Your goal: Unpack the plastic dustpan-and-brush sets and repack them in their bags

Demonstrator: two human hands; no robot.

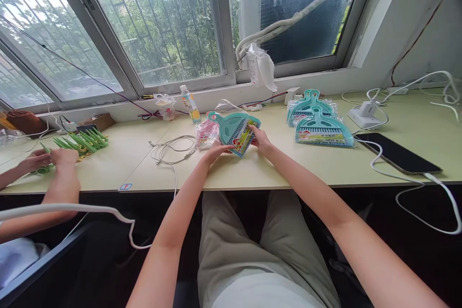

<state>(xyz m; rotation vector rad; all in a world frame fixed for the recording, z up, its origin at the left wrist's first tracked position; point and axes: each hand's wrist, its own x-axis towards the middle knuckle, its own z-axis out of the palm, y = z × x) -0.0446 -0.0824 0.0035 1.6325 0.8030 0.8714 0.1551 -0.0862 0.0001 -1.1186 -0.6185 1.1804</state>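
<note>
Between my two hands, tilted just above the table, is a teal dustpan and brush set (pixel 231 127) with a yellow printed label. My left hand (pixel 217 149) grips its lower left edge, and my right hand (pixel 261 138) has hold of the right edge by the label. Fingers of both hands are partly hidden behind the set. Just behind it on the left lies a pink set (pixel 207 133) in clear plastic wrap, partly covered. More wrapped teal dustpan and brush sets (pixel 323 130) lie overlapping on the right of the table.
A black phone (pixel 400 153) with a white cable lies at the right, near a white power adapter (pixel 366 113). A coiled cable (pixel 176 148) and a drink bottle (pixel 190 104) are left of centre. At far left a co-worker's hands (pixel 59 156) handle green items (pixel 84 142).
</note>
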